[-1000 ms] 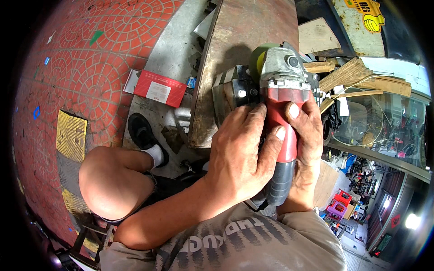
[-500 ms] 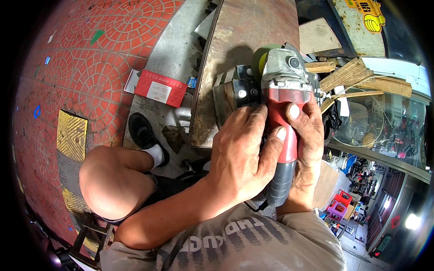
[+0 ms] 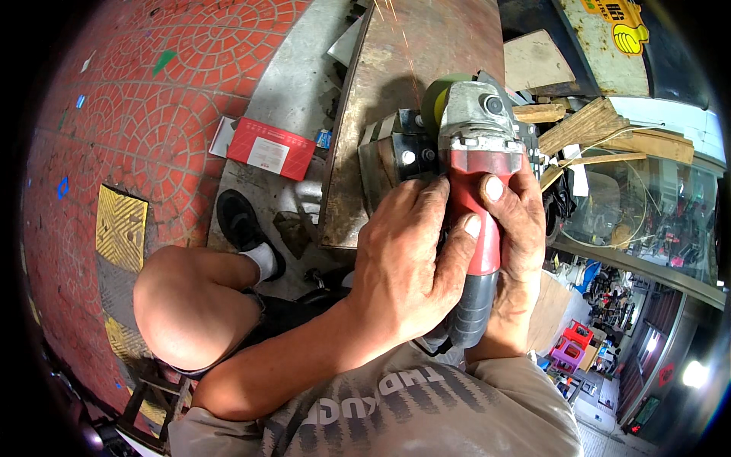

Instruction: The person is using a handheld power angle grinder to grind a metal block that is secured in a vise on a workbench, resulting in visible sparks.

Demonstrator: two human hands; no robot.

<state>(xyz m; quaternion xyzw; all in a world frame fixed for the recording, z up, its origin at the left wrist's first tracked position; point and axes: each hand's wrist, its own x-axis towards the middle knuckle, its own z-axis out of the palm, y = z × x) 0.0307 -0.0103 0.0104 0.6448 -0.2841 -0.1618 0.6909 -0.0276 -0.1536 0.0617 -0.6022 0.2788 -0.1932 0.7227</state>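
Observation:
An angle grinder [image 3: 486, 171] with a red body, a grey metal head and a dark grip is held between my two hands. My left hand [image 3: 407, 255] is closed against its left side, the thumb along the red body. My right hand [image 3: 518, 221] wraps it from the right, thumb on top. The grinder's yellow-green disc [image 3: 442, 99] stands on edge at the head's left. Beside the disc lies a dark metal piece with shiny bolts [image 3: 403, 152], on the worn metal bench [image 3: 411, 46]. The head partly hides where disc and metal meet. Thin orange sparks streak away over the bench.
A red and white box [image 3: 270, 148] lies on the ground left of the bench. Wooden offcuts [image 3: 586, 129] are heaped at the right, by a glass-topped case [image 3: 617, 198]. My bent knee [image 3: 190, 305] is at lower left. Red patterned paving [image 3: 183, 84] spreads beyond.
Thin orange sparks now fly from the disc toward the far end of the bench. Both hands and the grinder have hardly shifted.

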